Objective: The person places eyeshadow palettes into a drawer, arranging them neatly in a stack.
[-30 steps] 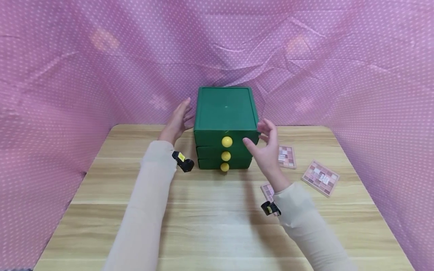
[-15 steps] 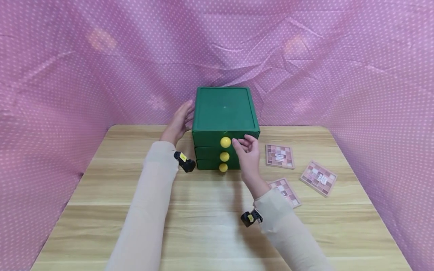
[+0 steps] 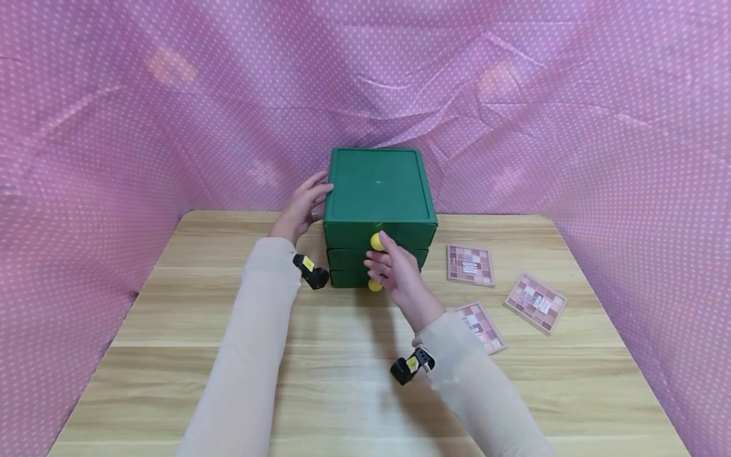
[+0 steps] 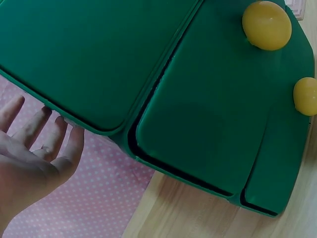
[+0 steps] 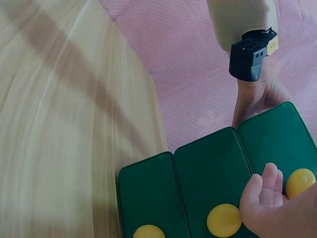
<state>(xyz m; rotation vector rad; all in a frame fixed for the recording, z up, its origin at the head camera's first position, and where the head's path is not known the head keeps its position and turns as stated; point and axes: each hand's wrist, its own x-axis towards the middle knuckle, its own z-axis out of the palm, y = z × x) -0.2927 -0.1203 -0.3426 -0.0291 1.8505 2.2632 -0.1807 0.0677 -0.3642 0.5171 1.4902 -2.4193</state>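
Note:
A green three-drawer box (image 3: pixel 377 184) with round yellow knobs stands on the table, its drawers closed. My left hand (image 3: pixel 301 206) is at its left side, fingers extended, with fingertips at the top side edge in the left wrist view. My right hand (image 3: pixel 400 273) is in front of the drawers. Its thumb overlaps the top knob (image 3: pixel 377 242), and its loosely bent fingers lie below that knob, covering the middle knob in the head view. In the right wrist view, a small gap shows between the fingers (image 5: pixel 269 183) and the top knob (image 5: pixel 300 182).
Three pink makeup palettes lie right of the box: one near it (image 3: pixel 471 265), one farther right (image 3: pixel 535 303) and one (image 3: pixel 480 327) partly behind the right sleeve. Pink dotted cloth (image 3: pixel 377 76) hangs behind and beside the wooden table (image 3: pixel 171 355).
My right hand has moved left from the box's right front corner to the top knob. My left hand has closed in on the box's left side, its fingers now at the edge.

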